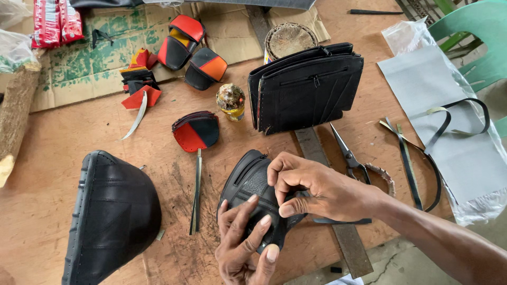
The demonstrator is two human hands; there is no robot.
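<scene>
Left hand (245, 243) sits under and against the near end of the pouch (252, 184), fingers spread and curled up over its lower face, thumb at the bottom edge. It is partly closed, cradling the pouch rather than clamping it.

Right hand (311, 190) comes in from my right, forearm running off the lower right corner. Fingers are bent tight, thumb and forefinger pinched together on the pouch's near right edge. Whether something small sits in that pinch, I cannot tell; the knuckles hide it.

Pouch: black, curved, with a zipper line along its upper left side. It is held just above the surface (79, 142), near its front edge. Long axis runs from upper left, away from me, to lower right, toward me. The far end sticks out free beyond both hands; the near end is covered by them.

Key relation: both hands meet at the same near end, left below, right above and to the right, fingertips nearly touching. Both are in contact; the right has the finer grip.

Nearby: scissors (346, 153) just beyond the right hand, lying on or beside a metal ruler (317, 150). A large black bag piece (113, 216) lies well to the left. A red and black pouch (196, 131) lies farther back, apart from the hands.
</scene>
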